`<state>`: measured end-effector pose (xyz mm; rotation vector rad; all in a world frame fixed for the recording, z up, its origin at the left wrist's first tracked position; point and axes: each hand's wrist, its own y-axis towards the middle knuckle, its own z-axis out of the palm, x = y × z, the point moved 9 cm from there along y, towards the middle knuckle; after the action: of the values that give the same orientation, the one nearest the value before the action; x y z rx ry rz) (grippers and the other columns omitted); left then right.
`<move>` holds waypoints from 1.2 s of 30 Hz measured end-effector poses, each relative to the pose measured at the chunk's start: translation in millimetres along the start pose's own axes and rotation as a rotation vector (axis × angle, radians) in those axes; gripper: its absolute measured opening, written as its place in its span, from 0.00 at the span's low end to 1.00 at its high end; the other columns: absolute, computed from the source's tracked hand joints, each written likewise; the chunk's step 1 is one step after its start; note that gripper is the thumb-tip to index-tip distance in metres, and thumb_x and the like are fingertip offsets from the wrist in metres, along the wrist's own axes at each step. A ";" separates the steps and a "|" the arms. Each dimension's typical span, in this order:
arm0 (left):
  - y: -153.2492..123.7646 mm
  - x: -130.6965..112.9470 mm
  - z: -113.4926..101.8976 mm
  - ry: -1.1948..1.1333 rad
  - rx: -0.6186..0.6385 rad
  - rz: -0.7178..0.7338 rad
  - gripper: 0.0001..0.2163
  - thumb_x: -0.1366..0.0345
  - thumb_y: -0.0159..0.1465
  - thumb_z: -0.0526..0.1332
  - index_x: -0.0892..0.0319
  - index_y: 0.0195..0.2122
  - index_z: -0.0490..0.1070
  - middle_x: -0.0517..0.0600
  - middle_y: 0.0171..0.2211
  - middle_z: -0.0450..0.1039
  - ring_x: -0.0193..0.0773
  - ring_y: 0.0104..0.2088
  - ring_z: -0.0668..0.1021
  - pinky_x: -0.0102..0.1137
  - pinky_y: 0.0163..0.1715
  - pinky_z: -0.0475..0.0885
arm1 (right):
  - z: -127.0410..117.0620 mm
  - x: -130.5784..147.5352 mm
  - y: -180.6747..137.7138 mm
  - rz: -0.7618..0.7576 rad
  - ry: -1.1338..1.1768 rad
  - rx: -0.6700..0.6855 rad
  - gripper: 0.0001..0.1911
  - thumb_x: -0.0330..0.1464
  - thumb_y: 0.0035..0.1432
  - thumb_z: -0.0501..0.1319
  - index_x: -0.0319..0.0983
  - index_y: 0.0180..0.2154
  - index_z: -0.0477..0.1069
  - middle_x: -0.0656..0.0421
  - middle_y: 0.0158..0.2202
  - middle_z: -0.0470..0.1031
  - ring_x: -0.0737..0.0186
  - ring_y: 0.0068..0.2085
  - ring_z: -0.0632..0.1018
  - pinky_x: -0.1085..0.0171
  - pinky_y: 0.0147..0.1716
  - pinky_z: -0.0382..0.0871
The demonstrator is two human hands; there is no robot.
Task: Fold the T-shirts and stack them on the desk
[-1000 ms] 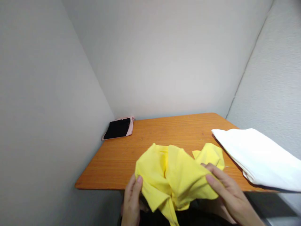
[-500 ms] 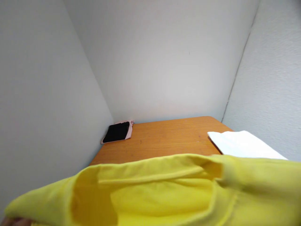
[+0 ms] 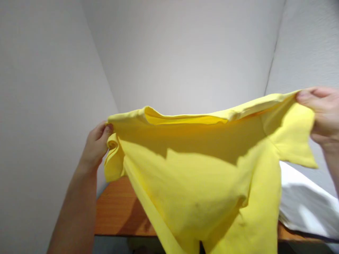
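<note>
1. At nine o'clock on my feed, my left hand [image 3: 97, 141] pinches the yellow T-shirt [image 3: 196, 183] near one sleeve.
2. At three o'clock, my right hand [image 3: 324, 112] pinches it near the other.
3. The T-shirt hangs spread between them toward six o'clock, partly hiding the wooden desk [image 3: 116, 208].
4. At four o'clock, white cloth [image 3: 307, 201] lies on the desk.

Left hand [image 3: 97, 141]: grips yellow shirt [image 3: 201, 190] at one end | right hand [image 3: 324, 113]: grips opposite end | shirt: stretched, draped downward | white cloth [image 3: 315, 208]: on bench [image 3: 113, 208], right side
</note>
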<state>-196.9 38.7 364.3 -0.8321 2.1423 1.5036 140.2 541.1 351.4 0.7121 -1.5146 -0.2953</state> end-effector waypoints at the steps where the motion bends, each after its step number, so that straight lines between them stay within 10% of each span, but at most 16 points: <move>1: 19.6 12.3 20.4 0.089 0.070 0.005 0.23 0.48 0.67 0.49 0.63 0.48 0.69 0.50 0.41 0.74 0.39 0.37 0.75 0.32 0.37 0.71 | 20.2 0.5 18.1 -0.025 -0.011 0.069 0.36 0.46 0.54 0.36 0.22 0.23 0.67 0.42 0.44 0.73 0.59 0.40 0.76 0.55 0.27 0.58; 7: 55.9 93.9 143.7 0.465 0.267 -0.108 0.15 0.65 0.67 0.52 0.70 0.48 0.68 0.65 0.46 0.74 0.51 0.48 0.74 0.43 0.50 0.66 | 151.2 -51.6 34.9 -0.098 -0.605 0.310 0.40 0.44 0.60 0.41 0.09 0.48 0.64 0.28 0.49 0.67 0.42 0.55 0.68 0.56 0.44 0.62; 10: -3.1 111.6 202.4 0.527 0.431 -0.046 0.16 0.67 0.67 0.52 0.67 0.53 0.67 0.66 0.53 0.70 0.50 0.56 0.69 0.43 0.57 0.60 | 194.7 -88.8 -28.5 -0.161 -0.655 0.469 0.24 0.33 0.58 0.64 0.21 0.50 0.68 0.32 0.51 0.69 0.44 0.54 0.71 0.54 0.52 0.62; 15: -132.0 143.4 273.3 0.553 0.786 0.063 0.21 0.57 0.70 0.49 0.60 0.61 0.63 0.57 0.65 0.59 0.44 0.65 0.60 0.41 0.63 0.53 | 231.2 -177.4 -164.1 -0.333 -0.731 0.878 0.26 0.39 0.64 0.59 0.34 0.60 0.65 0.42 0.60 0.63 0.43 0.62 0.63 0.47 0.59 0.58; 22: -180.9 187.4 279.6 0.661 0.951 0.011 0.30 0.46 0.70 0.42 0.56 0.68 0.51 0.57 0.69 0.42 0.49 0.69 0.47 0.52 0.64 0.47 | 210.9 -265.3 -217.6 -0.284 -0.916 0.989 0.40 0.59 0.62 0.45 0.44 0.67 0.52 0.54 0.69 0.43 0.41 0.68 0.43 0.39 0.64 0.38; 29: -160.6 150.7 291.8 0.727 0.783 0.201 0.28 0.46 0.70 0.40 0.51 0.68 0.51 0.53 0.71 0.39 0.47 0.70 0.41 0.49 0.66 0.38 | 234.2 -245.6 -136.5 -0.298 -0.983 0.955 0.34 0.53 0.65 0.45 0.38 0.61 0.64 0.48 0.62 0.61 0.42 0.66 0.54 0.42 0.62 0.47; 36: -107.1 232.7 275.5 0.923 0.665 -0.210 0.25 0.58 0.73 0.42 0.72 0.63 0.56 0.70 0.65 0.53 0.56 0.65 0.58 0.53 0.61 0.55 | 261.2 -285.4 -109.2 -0.196 -1.078 0.978 0.36 0.48 0.69 0.43 0.31 0.68 0.48 0.45 0.68 0.47 0.50 0.68 0.49 0.53 0.64 0.45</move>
<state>-304.4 213.9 49.2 -1.5844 2.7583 0.1921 -104.9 563.8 33.5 1.6374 -2.6606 -0.0373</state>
